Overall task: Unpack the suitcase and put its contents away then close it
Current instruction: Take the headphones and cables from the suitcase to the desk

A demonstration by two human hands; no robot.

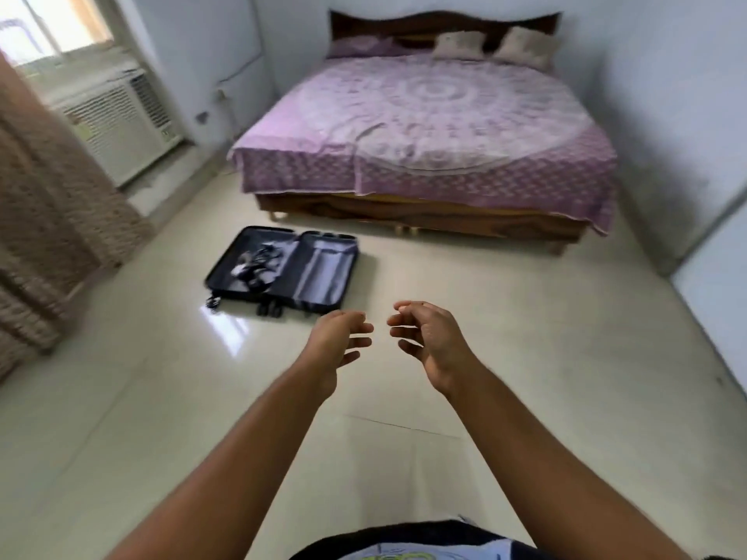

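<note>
While both arms reach out over the floor (pixel 525 317), one suitcase (pixel 283 270) lies flat and wide open ahead-left, a dark tangle in its left half; one left hand (pixel 337 343), grip loose and holding nothing, sits just short of its near corner; one right hand (pixel 428 341), fingers apart; one bed (pixel 424 127), two cushions (pixel 458 44).

One head-worn view looks forward and down over the floor (pixel 525 317) toward the bed (pixel 424 127)
</note>
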